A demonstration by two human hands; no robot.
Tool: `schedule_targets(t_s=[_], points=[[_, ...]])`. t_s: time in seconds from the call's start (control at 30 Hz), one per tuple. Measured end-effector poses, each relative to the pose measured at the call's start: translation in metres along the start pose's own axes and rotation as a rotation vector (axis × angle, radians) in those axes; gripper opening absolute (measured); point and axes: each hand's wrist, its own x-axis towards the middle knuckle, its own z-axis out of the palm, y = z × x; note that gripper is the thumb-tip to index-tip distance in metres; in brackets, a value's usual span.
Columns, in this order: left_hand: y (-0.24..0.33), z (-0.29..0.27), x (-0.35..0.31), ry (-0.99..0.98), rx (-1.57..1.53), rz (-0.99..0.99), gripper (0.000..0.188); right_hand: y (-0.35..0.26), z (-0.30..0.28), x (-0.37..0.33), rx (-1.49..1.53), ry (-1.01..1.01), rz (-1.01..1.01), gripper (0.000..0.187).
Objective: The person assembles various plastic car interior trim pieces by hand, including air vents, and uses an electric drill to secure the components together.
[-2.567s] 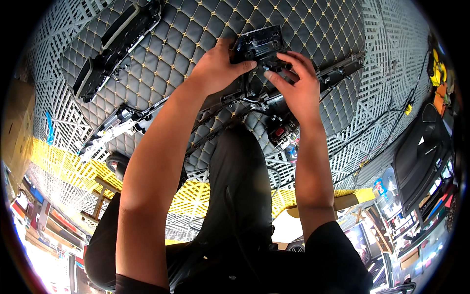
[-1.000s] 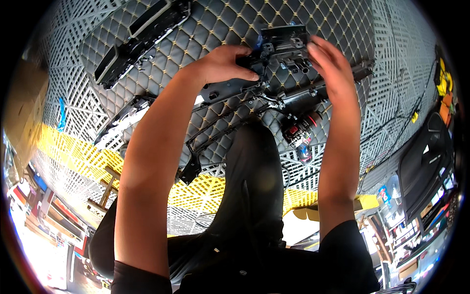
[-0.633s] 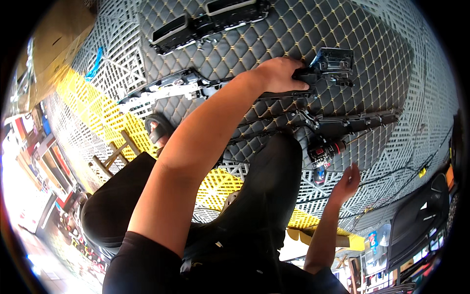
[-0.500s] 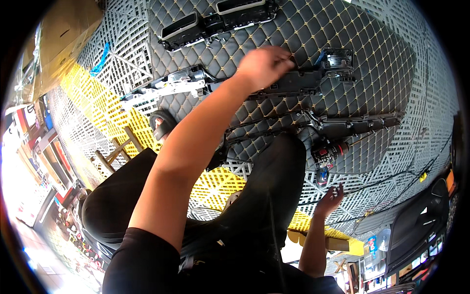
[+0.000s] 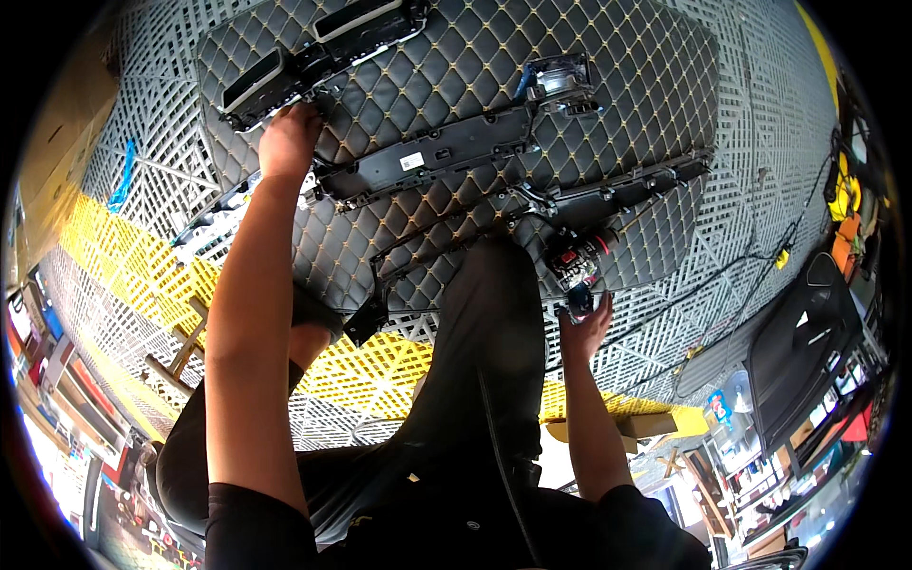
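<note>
Black quilted leather with gold stitching is covering the mat (image 5: 608, 123), which is filling the upper middle of the frame over grey and yellow grid floor tiles (image 5: 142, 275). Several dark trim pieces are lying apart on it: a vent panel (image 5: 313, 47) at the upper left, a long black trim strip (image 5: 427, 157) in the middle, another bar (image 5: 627, 190) to the right of centre, and a small boxy module (image 5: 559, 78) near the top. With the parts spread out singly like this, the sorting appears to be well along, though the vent panel and the wiring are not yet dealt with.

The left hand (image 5: 288, 141) is reaching to the upper left, its fingers curled against the lower edge of the vent panel; whether they are gripping it I cannot tell. The right hand (image 5: 584, 328) is sitting right of centre, fingers loosely closing around a small dark connector (image 5: 579, 302) just below a bundle of red and black wiring (image 5: 579, 256).
</note>
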Motion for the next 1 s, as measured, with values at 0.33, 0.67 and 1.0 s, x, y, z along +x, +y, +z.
schedule_targets(t_s=[0.33, 0.67, 1.0], points=[[0.106, -0.042, -0.096, -0.071, -1.460, -0.428, 0.025, -0.015, -0.019, 0.031, -0.085, -0.033, -0.138, 0.091], [0.208, -0.057, -0.215, -0.589, -1.793, -0.652, 0.026, -0.031, -0.182, -0.139, 0.532, 0.117, -0.330, 0.034], [0.197, -0.111, -0.243, -0.445, -1.947, -0.768, 0.025, 0.015, -0.186, -0.263, 1.959, -0.908, 0.292, 0.041]])
